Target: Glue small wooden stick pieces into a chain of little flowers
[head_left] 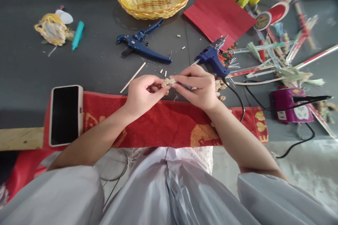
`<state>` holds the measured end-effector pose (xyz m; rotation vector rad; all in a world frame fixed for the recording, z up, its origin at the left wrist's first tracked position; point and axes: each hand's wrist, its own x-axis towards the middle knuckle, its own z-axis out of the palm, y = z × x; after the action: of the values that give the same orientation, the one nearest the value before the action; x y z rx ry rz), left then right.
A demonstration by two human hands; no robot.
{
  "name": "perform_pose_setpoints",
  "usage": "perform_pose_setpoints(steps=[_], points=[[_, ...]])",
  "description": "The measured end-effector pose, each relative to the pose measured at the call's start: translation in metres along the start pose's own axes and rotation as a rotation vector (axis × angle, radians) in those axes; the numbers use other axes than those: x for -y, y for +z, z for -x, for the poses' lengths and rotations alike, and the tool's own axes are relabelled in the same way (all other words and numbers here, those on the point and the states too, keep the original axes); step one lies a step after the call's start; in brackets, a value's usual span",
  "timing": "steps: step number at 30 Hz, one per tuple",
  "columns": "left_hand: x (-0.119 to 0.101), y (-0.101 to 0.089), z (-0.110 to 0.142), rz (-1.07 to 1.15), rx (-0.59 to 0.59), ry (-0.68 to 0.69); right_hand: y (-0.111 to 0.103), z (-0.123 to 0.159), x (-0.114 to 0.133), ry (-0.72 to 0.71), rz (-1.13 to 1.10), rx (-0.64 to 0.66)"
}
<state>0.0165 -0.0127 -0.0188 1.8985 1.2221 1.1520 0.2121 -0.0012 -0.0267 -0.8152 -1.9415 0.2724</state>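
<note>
Between my two hands is a small cluster of pale, short stick pieces (168, 82), held just above the table's near edge. My left hand (144, 93) pinches its left side with thumb and fingers. On the other side, the fingertips of my right hand (198, 86) close on it. A few loose cut stick pieces (165, 74) lie just beyond my fingers, and a thin wooden stick (132, 77) rests to the left. Close behind my right hand lies a blue glue gun (213, 59). More stick bundles (220, 86) are partly hidden by that hand.
A red towel (158, 123) covers the table edge, with a phone (66, 115) at its left end. Farther back are a blue cutter (144, 44), a yellow basket (154, 13) and red paper (219, 10). A purple power socket (292, 105) with black cables stands right, among scattered craft strips.
</note>
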Motion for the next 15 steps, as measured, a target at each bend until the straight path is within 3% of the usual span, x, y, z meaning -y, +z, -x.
perform_pose_setpoints(steps=[9,15], points=[[0.0010,0.0012,-0.0008,0.019,-0.001,-0.003,-0.0017,-0.0007,0.0010,0.038,-0.001,0.034],[-0.0048,-0.0014,-0.0064,0.163,0.050,-0.215,-0.0084,-0.0020,-0.0009,0.202,-0.110,0.107]])
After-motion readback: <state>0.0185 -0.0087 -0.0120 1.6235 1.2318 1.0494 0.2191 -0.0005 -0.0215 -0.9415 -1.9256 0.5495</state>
